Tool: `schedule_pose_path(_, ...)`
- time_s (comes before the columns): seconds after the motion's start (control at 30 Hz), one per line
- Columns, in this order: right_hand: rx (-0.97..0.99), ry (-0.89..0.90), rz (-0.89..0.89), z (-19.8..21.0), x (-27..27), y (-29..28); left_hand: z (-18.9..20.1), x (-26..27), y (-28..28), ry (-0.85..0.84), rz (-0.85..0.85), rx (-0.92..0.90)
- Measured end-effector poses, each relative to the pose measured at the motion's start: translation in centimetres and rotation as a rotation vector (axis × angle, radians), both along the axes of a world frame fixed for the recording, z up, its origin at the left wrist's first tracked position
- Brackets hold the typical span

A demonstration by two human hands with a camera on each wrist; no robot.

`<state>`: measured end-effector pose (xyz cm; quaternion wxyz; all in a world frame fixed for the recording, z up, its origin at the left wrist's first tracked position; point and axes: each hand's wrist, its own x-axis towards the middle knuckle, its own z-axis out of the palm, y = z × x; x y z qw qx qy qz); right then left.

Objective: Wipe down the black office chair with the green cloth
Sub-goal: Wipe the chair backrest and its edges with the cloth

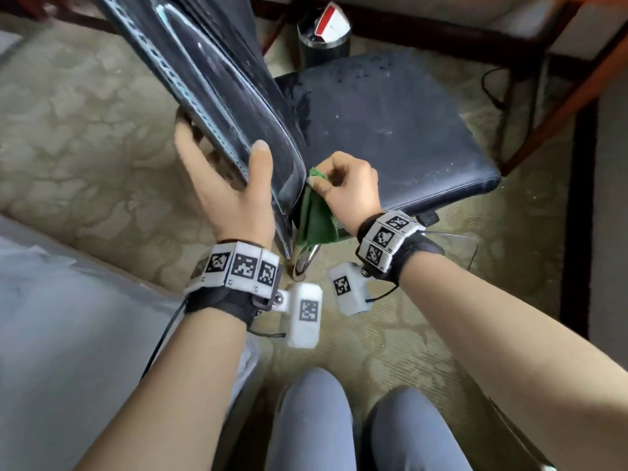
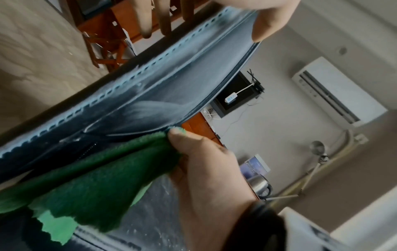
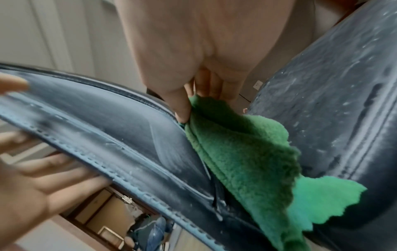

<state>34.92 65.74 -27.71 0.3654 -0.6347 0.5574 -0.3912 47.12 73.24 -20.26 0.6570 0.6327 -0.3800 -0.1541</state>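
The left hand (image 1: 231, 195) wraps thumb and fingers round the dusty, stitched leather backrest (image 1: 204, 73); the right hand (image 1: 350, 185) pinches the fuzzy, scallop-edged green cloth (image 1: 314, 219) against its lower edge.

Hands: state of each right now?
Left hand: grips the chair back edge, thumb in front.
Right hand: pinches the green cloth against the chair.

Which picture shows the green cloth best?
The right wrist view: the green cloth fills the middle, pinched by the right hand against the chair back. The left wrist view shows much too; the head view only a strip.
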Motion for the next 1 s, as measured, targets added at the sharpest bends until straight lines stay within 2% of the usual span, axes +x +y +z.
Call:
schedule_pose_path(0.2,-0.113,-0.194,0.013,-5.3,-0.3,-0.5,-5.1,-0.4,-0.9,-0.093,0.016,-0.224)
schedule_pose_path(0.37,-0.192,-0.282,0.027,-9.6,0.9,-0.9,-7.1,0.9,-2.2,-0.330,0.091,-0.329)
schedule_pose_path(0.47,-0.218,-0.294,0.079,-11.2,1.6,-1.0,-8.0,2.2,-3.1,-0.409,0.120,-0.335)
schedule_pose_path(0.73,-0.111,-0.089,0.183,-10.8,2.5,-0.2,-7.2,1.8,-2.3,-0.414,0.130,-0.276)
schedule_pose_path(0.9,-0.100,-0.188,0.033,-10.6,1.8,0.2,-6.9,1.2,-1.6,-0.376,0.132,-0.242)
schedule_pose_path(1.0,-0.234,-0.276,-0.098,-9.2,0.6,0.7,-7.0,0.8,-1.4,-0.338,0.099,-0.269)
